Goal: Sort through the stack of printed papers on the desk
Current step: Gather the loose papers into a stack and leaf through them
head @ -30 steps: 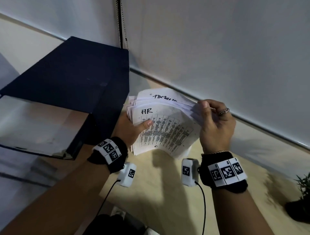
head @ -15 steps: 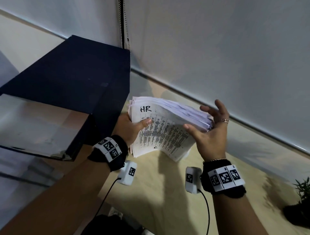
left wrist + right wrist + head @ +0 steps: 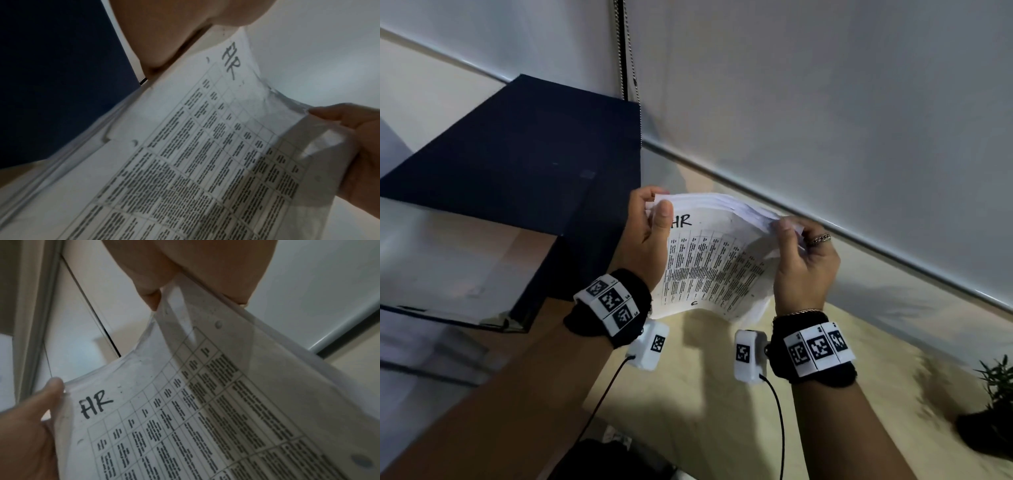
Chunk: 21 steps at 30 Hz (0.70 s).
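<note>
I hold a stack of printed papers (image 3: 709, 263) up off the wooden desk (image 3: 688, 394), between both hands. The top sheet (image 3: 205, 146) carries a printed table and a handwritten "HR" (image 3: 95, 404) at its upper left. My left hand (image 3: 650, 236) grips the stack's upper left corner, thumb on the front by the "HR". My right hand (image 3: 801, 260) pinches the stack's upper right corner (image 3: 164, 305), thumb in front and fingers behind. The sheets bow between the two hands. The lower pages are hidden behind the top one.
A dark blue box-shaped unit (image 3: 524, 164) stands at the left beside the stack, with a glossy panel (image 3: 448, 260) below it. A pale roller blind (image 3: 825, 102) hangs close behind the papers. A small potted plant (image 3: 993, 404) sits on the desk at the far right.
The left hand slid from the stack's left edge up to its top left corner. The right hand, spread at the right edge half a second ago, now pinches the top right corner.
</note>
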Available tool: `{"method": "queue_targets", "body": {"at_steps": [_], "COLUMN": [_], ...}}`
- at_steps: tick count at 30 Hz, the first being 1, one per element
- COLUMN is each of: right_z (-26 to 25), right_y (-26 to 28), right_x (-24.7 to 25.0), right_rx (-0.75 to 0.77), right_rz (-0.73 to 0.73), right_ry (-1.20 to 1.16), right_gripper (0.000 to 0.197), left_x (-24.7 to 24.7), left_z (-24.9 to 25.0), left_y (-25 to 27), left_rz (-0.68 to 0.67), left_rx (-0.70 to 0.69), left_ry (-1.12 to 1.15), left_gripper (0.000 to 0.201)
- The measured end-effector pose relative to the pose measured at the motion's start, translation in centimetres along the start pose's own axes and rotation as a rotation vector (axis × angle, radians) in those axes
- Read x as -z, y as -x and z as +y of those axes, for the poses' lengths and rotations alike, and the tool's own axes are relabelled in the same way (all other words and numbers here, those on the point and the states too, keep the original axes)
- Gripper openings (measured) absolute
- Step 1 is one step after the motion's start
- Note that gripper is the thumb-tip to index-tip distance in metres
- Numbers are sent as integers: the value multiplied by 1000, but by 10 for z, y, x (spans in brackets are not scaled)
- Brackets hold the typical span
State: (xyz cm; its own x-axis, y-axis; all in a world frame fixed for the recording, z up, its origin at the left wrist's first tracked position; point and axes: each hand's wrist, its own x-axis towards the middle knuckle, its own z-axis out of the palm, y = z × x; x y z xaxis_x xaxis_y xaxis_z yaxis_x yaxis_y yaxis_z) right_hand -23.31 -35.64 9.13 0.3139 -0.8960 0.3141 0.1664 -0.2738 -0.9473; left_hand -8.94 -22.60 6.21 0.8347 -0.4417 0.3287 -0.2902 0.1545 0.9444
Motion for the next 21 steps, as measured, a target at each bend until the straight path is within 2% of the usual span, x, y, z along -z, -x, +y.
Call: {"method": "queue_targets", "body": {"at_steps": [3, 6, 10, 13, 17, 19, 21], "right_z": [1, 4, -1, 1, 2, 6, 8], "right_y": [2, 2, 4, 2, 6, 6, 5], "right_x": [-4, -3, -7, -8, -6, 1, 7], "right_rx": [48, 54, 119, 97, 208, 255, 272], "right_rz": [27, 150, 120, 174, 7, 3, 28], "right_ry": [68, 80, 145, 141, 217, 328, 373], "right_gripper": [8, 15, 13, 17, 17, 16, 20], "left_x": [-3, -3, -7, -12, -13, -9, -3], "left_z": [4, 5, 8, 9, 14, 14, 15], "left_y": [-4, -7, -11, -20, -24, -25, -25], "left_rz": [54, 78, 135, 212, 228, 253, 193], "left_rx": [-7, -11, -27, 18, 15, -7, -12], "left_ry": [-18, -45, -45, -43, -96, -90, -24], "left_gripper": [6, 10, 24, 26, 21, 18, 15]}}
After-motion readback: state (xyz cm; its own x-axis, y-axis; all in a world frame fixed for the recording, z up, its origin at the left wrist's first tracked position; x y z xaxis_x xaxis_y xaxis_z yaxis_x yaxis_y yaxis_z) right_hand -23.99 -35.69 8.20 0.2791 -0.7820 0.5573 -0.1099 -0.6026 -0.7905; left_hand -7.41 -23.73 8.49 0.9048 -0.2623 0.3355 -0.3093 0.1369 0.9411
